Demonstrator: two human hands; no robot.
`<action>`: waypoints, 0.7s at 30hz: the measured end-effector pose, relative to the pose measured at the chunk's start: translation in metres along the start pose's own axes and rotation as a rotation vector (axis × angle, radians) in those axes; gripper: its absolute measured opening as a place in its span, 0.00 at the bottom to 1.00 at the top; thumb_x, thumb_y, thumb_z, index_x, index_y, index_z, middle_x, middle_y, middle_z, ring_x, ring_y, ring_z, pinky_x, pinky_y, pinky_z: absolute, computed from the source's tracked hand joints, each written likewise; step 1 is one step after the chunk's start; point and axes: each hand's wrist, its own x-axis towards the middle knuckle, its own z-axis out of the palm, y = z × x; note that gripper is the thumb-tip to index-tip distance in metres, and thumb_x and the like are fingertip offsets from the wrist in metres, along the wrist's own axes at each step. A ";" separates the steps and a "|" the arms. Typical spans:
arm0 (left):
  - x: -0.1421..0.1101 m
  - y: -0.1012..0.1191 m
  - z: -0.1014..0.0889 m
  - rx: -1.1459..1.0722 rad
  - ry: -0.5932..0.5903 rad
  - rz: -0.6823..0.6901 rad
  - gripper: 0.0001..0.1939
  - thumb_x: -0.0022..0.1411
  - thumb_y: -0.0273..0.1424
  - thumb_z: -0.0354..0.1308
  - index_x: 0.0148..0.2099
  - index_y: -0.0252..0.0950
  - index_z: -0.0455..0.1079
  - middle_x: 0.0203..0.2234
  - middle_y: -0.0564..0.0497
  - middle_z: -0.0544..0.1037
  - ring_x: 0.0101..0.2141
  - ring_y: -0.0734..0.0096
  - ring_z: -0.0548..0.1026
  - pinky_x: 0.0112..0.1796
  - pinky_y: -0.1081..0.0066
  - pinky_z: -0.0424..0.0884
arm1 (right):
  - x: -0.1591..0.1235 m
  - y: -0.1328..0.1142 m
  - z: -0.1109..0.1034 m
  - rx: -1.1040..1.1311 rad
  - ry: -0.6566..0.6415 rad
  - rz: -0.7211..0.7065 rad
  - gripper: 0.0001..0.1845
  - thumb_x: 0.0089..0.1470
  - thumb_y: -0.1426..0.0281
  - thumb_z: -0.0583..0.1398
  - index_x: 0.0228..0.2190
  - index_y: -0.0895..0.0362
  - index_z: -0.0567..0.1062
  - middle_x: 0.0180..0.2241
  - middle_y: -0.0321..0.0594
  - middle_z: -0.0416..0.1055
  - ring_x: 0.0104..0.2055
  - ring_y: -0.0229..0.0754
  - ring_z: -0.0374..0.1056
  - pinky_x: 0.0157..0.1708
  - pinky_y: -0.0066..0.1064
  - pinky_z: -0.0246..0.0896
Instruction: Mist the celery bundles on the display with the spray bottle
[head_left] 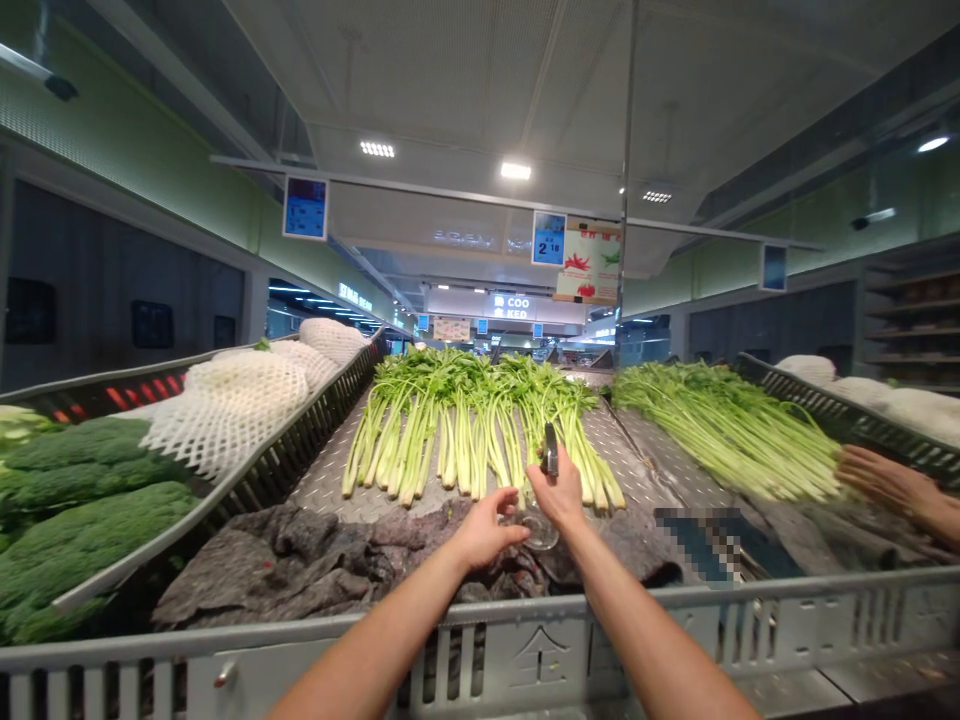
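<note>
My right hand is wrapped round the neck of a spray bottle with a black trigger head and a clear body. The head points away from me, over the celery. Close by on its left, my left hand has thumb and fingers apart beside the clear body; whether it touches the bottle I cannot tell. Past both hands, a row of celery lies on a slanted, ridged metal-look board, pale stalk ends towards me and leaves at the far side.
A crumpled grey cloth lies along the front, behind a grey slotted crate rim. On the left, a dark crate holds broccoli and vegetables in white foam nets. A mirror on the right reflects the celery and a hand.
</note>
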 end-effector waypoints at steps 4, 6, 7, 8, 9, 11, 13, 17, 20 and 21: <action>-0.002 0.001 0.003 -0.042 -0.015 -0.008 0.32 0.38 0.26 0.62 0.49 0.31 0.61 0.46 0.41 0.67 0.43 0.63 0.68 0.44 0.65 0.64 | 0.001 0.005 -0.001 -0.004 0.044 0.064 0.13 0.38 0.64 0.52 0.29 0.56 0.66 0.23 0.36 0.65 0.25 0.40 0.61 0.27 0.30 0.54; -0.003 0.001 0.002 -0.026 -0.009 -0.015 0.33 0.38 0.26 0.62 0.50 0.31 0.60 0.46 0.41 0.67 0.43 0.63 0.67 0.43 0.65 0.64 | 0.001 0.004 0.001 0.002 0.051 0.057 0.14 0.38 0.65 0.52 0.31 0.57 0.66 0.24 0.37 0.66 0.26 0.41 0.61 0.28 0.30 0.55; -0.003 0.001 0.001 -0.012 -0.005 -0.019 0.33 0.38 0.27 0.62 0.50 0.31 0.60 0.46 0.41 0.68 0.42 0.63 0.67 0.43 0.65 0.64 | 0.001 0.003 0.000 0.006 0.052 0.053 0.15 0.38 0.65 0.52 0.32 0.57 0.65 0.24 0.37 0.66 0.26 0.41 0.61 0.28 0.30 0.55; -0.003 0.001 0.000 0.001 0.000 -0.023 0.33 0.38 0.27 0.62 0.50 0.31 0.60 0.46 0.41 0.68 0.42 0.63 0.68 0.43 0.65 0.64 | 0.001 0.003 0.000 0.010 0.052 0.051 0.16 0.38 0.65 0.52 0.32 0.57 0.65 0.24 0.37 0.65 0.26 0.41 0.61 0.28 0.31 0.55; -0.003 0.001 -0.001 0.012 0.003 -0.027 0.33 0.38 0.27 0.62 0.50 0.31 0.60 0.46 0.41 0.68 0.42 0.63 0.68 0.43 0.65 0.64 | 0.002 0.003 -0.002 0.013 0.050 0.051 0.16 0.38 0.65 0.52 0.33 0.57 0.65 0.24 0.37 0.65 0.26 0.41 0.61 0.28 0.31 0.55; -0.004 0.001 -0.002 0.022 0.006 -0.030 0.32 0.38 0.28 0.62 0.49 0.31 0.60 0.45 0.42 0.68 0.41 0.64 0.68 0.42 0.66 0.65 | 0.003 0.005 -0.008 0.001 0.052 0.054 0.15 0.38 0.65 0.52 0.32 0.57 0.65 0.24 0.36 0.66 0.26 0.41 0.62 0.28 0.31 0.54; -0.004 0.001 -0.003 0.039 0.000 -0.026 0.32 0.38 0.28 0.62 0.49 0.31 0.61 0.44 0.42 0.69 0.41 0.64 0.68 0.42 0.66 0.65 | 0.005 0.009 -0.016 -0.033 0.064 0.062 0.15 0.37 0.65 0.53 0.31 0.56 0.65 0.24 0.36 0.66 0.27 0.41 0.62 0.28 0.31 0.54; -0.005 0.003 0.000 0.095 -0.018 -0.014 0.33 0.39 0.30 0.62 0.50 0.30 0.60 0.44 0.41 0.69 0.41 0.64 0.68 0.43 0.66 0.64 | 0.002 0.014 -0.024 -0.046 0.105 0.081 0.13 0.37 0.65 0.53 0.29 0.56 0.66 0.25 0.38 0.67 0.26 0.42 0.63 0.28 0.31 0.54; -0.008 0.009 0.004 0.118 -0.023 0.000 0.35 0.37 0.30 0.63 0.50 0.31 0.59 0.45 0.42 0.69 0.41 0.65 0.68 0.43 0.67 0.64 | -0.004 0.011 -0.021 0.014 0.135 0.058 0.13 0.38 0.65 0.53 0.30 0.57 0.66 0.25 0.39 0.68 0.26 0.42 0.63 0.28 0.30 0.55; -0.009 0.012 0.005 0.128 -0.028 0.012 0.36 0.37 0.31 0.63 0.51 0.31 0.59 0.45 0.43 0.69 0.42 0.65 0.68 0.43 0.68 0.64 | -0.005 0.009 -0.019 0.025 0.141 0.056 0.13 0.37 0.65 0.53 0.30 0.57 0.66 0.26 0.39 0.68 0.26 0.42 0.63 0.28 0.31 0.55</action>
